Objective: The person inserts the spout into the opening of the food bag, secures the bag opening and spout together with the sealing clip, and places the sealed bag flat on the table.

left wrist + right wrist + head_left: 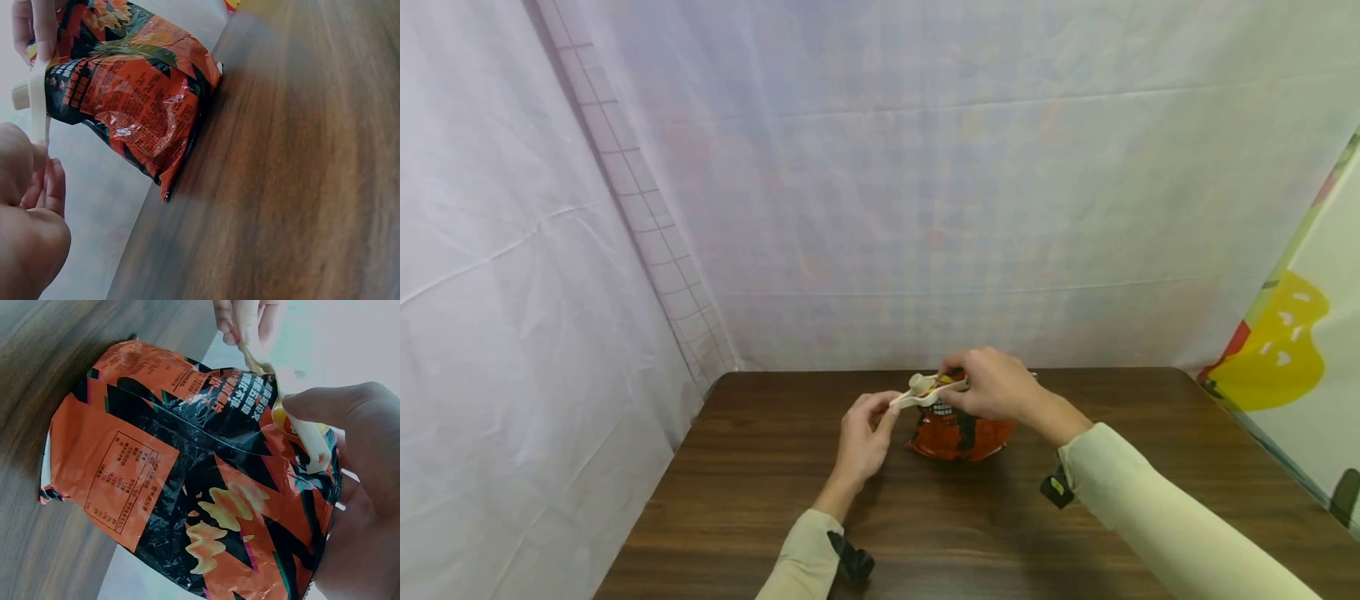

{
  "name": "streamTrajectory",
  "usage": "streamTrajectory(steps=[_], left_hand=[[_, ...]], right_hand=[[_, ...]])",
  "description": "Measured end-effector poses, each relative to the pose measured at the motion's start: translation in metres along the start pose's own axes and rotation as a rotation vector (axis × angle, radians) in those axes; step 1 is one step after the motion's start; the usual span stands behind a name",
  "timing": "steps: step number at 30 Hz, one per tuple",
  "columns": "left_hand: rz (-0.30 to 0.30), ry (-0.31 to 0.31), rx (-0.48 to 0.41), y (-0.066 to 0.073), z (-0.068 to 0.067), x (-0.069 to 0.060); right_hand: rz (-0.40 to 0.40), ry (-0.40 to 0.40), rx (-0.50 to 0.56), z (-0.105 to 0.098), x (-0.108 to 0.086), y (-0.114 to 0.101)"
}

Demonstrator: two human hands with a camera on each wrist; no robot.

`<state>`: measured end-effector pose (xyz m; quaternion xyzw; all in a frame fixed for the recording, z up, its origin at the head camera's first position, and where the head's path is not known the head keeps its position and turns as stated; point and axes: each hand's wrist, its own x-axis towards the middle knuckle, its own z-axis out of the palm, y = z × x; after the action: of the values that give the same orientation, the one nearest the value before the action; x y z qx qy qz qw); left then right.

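An orange-and-black crisp packet (958, 437) is stood on the dark wood-grain table (760, 508), just below and right of centre in the head view. Across its mouth, at the top of the packet, a cream bag-sealing clip with a round cap (919, 383) is held by both hands. One end of the clip is pinched between the thumb and fingers of the left hand (865, 437), left of the packet in the head view. The other end is gripped, together with the packet's top edge, by the right hand (996, 385); in the right wrist view its thumb is pressed on the clip at the right of the frame, with the fingers partly hidden behind. Whether the clip is fastened cannot be told.

In the right wrist view, wavy crisps and a boxed text panel are seen printed on the packet. Pale sleeves (1157, 508) are worn on both arms, with a black device strapped at each wrist. The table is backed by a pale curtain (940, 183), and a yellow printed shape (1277, 350) is seen at the right edge.
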<state>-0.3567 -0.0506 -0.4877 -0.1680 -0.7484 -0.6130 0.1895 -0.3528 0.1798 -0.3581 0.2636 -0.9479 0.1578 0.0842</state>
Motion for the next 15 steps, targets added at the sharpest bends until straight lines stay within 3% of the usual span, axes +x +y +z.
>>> streamTrajectory(steps=[6, 12, 15], left_hand=[[-0.018, -0.003, -0.043, -0.0005, 0.0025, -0.0002], [-0.034, 0.007, -0.053, -0.0028, 0.0043, -0.0012], [-0.042, 0.01, -0.057, -0.003, 0.0053, -0.0021]], right_hand=[[0.002, 0.048, 0.006, 0.0018, -0.0016, 0.0026], [-0.003, 0.18, -0.005, 0.0051, -0.0041, 0.0067], [0.01, 0.207, 0.001, 0.0049, -0.0061, 0.0081]])
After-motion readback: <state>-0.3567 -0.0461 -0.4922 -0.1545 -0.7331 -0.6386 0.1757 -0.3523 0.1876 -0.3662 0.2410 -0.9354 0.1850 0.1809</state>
